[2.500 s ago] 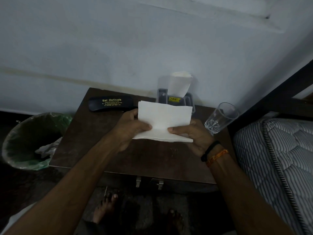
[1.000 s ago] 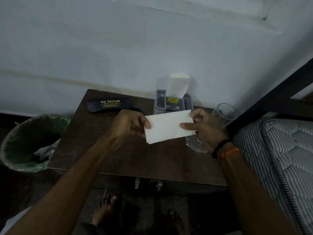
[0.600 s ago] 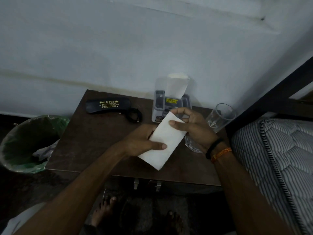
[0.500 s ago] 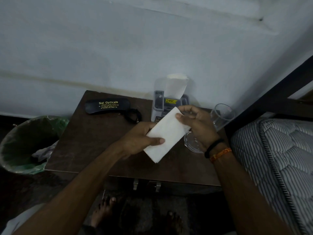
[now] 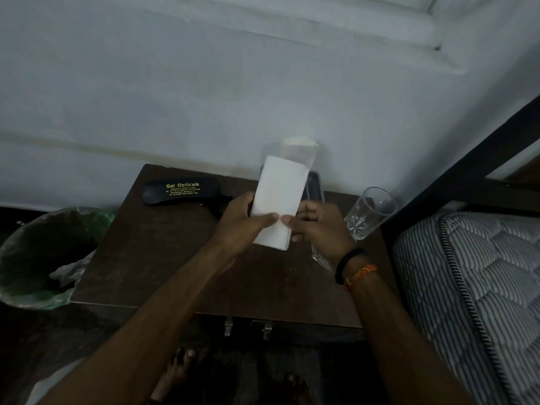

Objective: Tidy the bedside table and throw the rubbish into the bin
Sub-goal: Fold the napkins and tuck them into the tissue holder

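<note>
Both hands held a folded white napkin [image 5: 279, 200] upright above the counter [image 5: 163, 258]: left hand [image 5: 248, 226] with its grip closed on the lower edge, right hand [image 5: 314, 229] pinching the right corner. Crumpled rubbish [image 5: 70, 271] lay in the bin [image 5: 35, 255]. Judged partly done: spectacle case [image 5: 181, 190], glass [image 5: 369, 213] and napkin holder [image 5: 314, 185] remained to arrange.

We count one folded tissue [image 5: 279, 200] at frame centre, one black spectacle case [image 5: 181, 190] at centre left, and one drinking glass [image 5: 369, 213] at centre right. We see one lined bin [image 5: 35, 258] at lower left and two hands: the left hand [image 5: 242, 226] and the right hand [image 5: 317, 232].
</note>
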